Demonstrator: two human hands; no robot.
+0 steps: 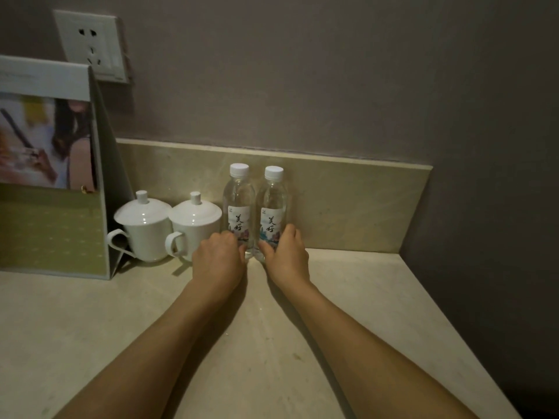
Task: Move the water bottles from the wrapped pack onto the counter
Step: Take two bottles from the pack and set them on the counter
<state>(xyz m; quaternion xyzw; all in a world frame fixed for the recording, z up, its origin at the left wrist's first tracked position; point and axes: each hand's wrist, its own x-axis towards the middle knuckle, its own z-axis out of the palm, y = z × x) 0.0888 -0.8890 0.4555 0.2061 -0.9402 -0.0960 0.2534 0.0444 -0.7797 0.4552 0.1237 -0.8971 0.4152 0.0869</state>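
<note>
Two clear water bottles with white caps and printed labels stand upright side by side on the beige counter [348, 297], close to the backsplash. My left hand [219, 260] grips the lower part of the left bottle [239, 204]. Around the base of the right bottle [273, 207] my right hand [287, 255] is curled, thumb on the front. The bottles almost touch each other. No wrapped pack is in view.
Two white lidded mugs [145, 225] [193, 226] stand just left of the bottles. A standing display card [51, 176] is at the far left, under a wall socket [90, 45]. The counter's right edge runs diagonally toward a dark wall.
</note>
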